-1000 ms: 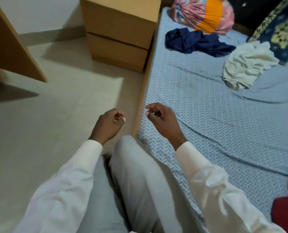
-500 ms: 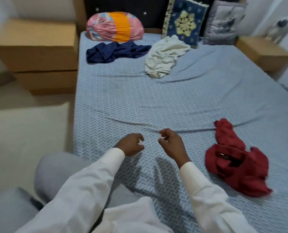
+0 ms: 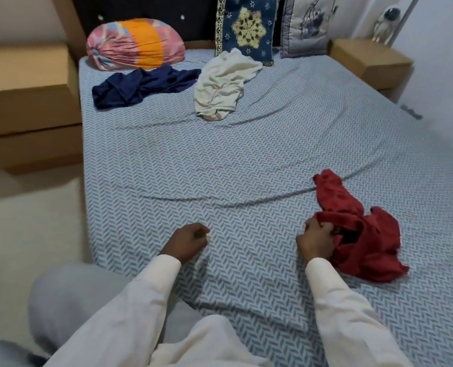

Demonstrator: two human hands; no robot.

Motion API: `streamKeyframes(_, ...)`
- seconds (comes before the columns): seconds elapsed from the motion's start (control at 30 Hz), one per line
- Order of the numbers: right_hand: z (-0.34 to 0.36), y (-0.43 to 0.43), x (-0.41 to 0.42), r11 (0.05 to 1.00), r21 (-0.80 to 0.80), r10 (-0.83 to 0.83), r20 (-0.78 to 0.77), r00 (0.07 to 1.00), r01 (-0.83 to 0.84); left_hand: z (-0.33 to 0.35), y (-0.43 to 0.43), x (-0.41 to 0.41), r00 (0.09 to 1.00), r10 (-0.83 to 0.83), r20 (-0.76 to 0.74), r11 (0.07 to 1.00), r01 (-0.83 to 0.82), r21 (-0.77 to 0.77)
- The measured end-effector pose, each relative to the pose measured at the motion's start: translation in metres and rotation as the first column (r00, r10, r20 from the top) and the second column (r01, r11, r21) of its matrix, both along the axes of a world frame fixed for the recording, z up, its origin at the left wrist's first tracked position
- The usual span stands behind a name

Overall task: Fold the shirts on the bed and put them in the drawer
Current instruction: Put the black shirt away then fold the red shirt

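The right hand (image 3: pixel 316 242) grips the crumpled red shirt (image 3: pixel 365 250) at 4 o'clock on the bed (image 3: pixel 220 160). The left hand (image 3: pixel 188 242) is a loose, empty fist at 6 o'clock. The navy shirt (image 3: pixel 140 86) lies at 11 o'clock and the white shirt (image 3: pixel 222 86) at 12.

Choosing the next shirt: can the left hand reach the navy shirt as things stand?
Probably not without leaning: the left hand is at the near edge, the navy shirt far up; only sheet between.
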State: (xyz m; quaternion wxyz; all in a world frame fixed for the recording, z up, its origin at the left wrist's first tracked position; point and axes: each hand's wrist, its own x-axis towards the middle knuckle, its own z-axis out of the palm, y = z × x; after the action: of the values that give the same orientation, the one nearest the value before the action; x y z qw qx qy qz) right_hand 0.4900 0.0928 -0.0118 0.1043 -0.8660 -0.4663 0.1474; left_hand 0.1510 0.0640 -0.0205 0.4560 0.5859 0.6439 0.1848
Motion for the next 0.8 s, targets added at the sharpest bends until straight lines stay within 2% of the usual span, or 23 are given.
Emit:
streamKeyframes(0.07, 0.003, 0.004, -0.005, 1.000, 0.023, 0.002, -0.117, 0.993, 0.001, 0.000, 0.000, 0.000, 1.000, -0.008, 0.014, 1.000, 0.008, 0.001)
streamKeyframes(0.13, 0.012, 0.008, -0.022, 0.992, 0.078, 0.117, -0.240, 0.964, -0.101, 0.001, 0.001, 0.001, 1.000, -0.010, 0.019, 1.000, 0.010, 0.016)
streamKeyframes(0.23, 0.038, 0.017, -0.069, 0.945, 0.160, 0.327, -0.434, 0.840, -0.285, 0.005, 0.000, 0.003, 0.998, 0.021, 0.055, 1.000, -0.021, 0.010)
streamKeyframes(0.3, 0.067, 0.022, -0.107, 0.899, 0.228, 0.432, -0.610, 0.665, -0.374, 0.009, -0.001, 0.003, 0.991, 0.049, 0.125, 0.999, -0.048, -0.007)
streamKeyframes(0.37, 0.102, 0.027, -0.142, 0.803, 0.341, 0.546, -0.749, 0.375, -0.489, 0.013, -0.001, 0.002, 0.971, 0.051, 0.232, 0.998, -0.057, 0.022)
streamKeyframes(0.43, 0.136, 0.030, -0.171, 0.680, 0.399, 0.556, -0.828, 0.078, -0.615, 0.015, 0.002, -0.001, 0.947, 0.023, 0.322, 0.986, -0.075, 0.151)
streamKeyframes(0.47, 0.147, 0.031, -0.179, 0.622, 0.403, 0.537, -0.844, -0.009, -0.671, 0.014, 0.003, 0.001, 0.920, 0.037, 0.390, 0.975, -0.119, 0.187)
streamKeyframes(0.5, 0.154, 0.035, -0.189, 0.574, 0.399, 0.538, -0.842, -0.038, -0.716, 0.015, 0.003, -0.003, 0.871, 0.130, 0.474, 0.965, -0.221, 0.142)
streamKeyframes(0.53, 0.156, 0.038, -0.196, 0.553, 0.381, 0.581, -0.814, 0.015, -0.741, 0.016, 0.002, -0.007, 0.821, 0.216, 0.528, 0.947, -0.309, 0.092)
streamKeyframes(0.6, 0.145, 0.050, -0.197, 0.572, 0.353, 0.729, -0.633, 0.261, -0.741, 0.023, 0.001, -0.012, 0.793, 0.307, 0.526, 0.925, -0.379, 0.032)
streamKeyframes(0.67, 0.132, 0.058, -0.182, 0.626, 0.312, 0.767, -0.413, 0.491, -0.715, 0.024, 0.000, -0.015, 0.759, 0.305, 0.575, 0.930, -0.368, -0.007)
streamKeyframes(0.7, 0.126, 0.061, -0.169, 0.635, 0.246, 0.762, -0.353, 0.543, -0.732, 0.029, -0.001, -0.014, 0.700, 0.336, 0.630, 0.917, -0.396, -0.048)
streamKeyframes(0.73, 0.119, 0.063, -0.153, 0.627, 0.113, 0.758, -0.320, 0.569, -0.771, 0.034, 0.000, -0.012, 0.637, 0.376, 0.673, 0.896, -0.435, -0.088)
streamKeyframes(0.8, 0.107, 0.061, -0.128, 0.547, -0.205, 0.743, -0.326, 0.584, -0.811, 0.041, 0.002, -0.012, 0.532, 0.429, 0.730, 0.857, -0.495, -0.142)
